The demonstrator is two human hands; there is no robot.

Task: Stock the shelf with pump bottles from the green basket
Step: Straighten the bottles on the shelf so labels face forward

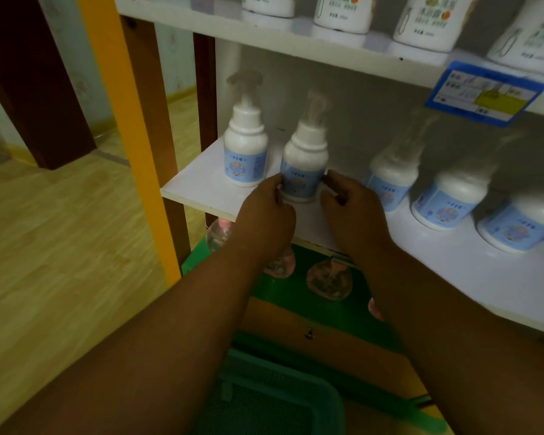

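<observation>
A person's 2 bare arms reach forward from the near edge toward a white middle shelf (201, 183). The left hand (264, 211) and right hand (349, 208) sit on either side of 1 white pump bottle (303, 164) with a pale blue label, which stands upright near the shelf's front edge. The fingers of both hands curl narrowly around its lower body, touching the label on the left and right. Just to the left, a 2nd matching bottle (245, 152) stands upright, apart from the hands. To the right, 3 more matching bottles (393, 174) form a row running nearer toward the right edge; their pump tops are blurred. On the shelf above, larger white bottles (339, 14) stand in a line, and a blue and yellow price tag (484, 95) hangs from that shelf's front edge. Below the hands, clear round bottles with pink caps (327, 281) sit on a green lower surface. The green basket (283, 400) lies nearest, at the bottom; what it holds cannot be told. A wood-pattern floor (60, 246) spreads to the left.
</observation>
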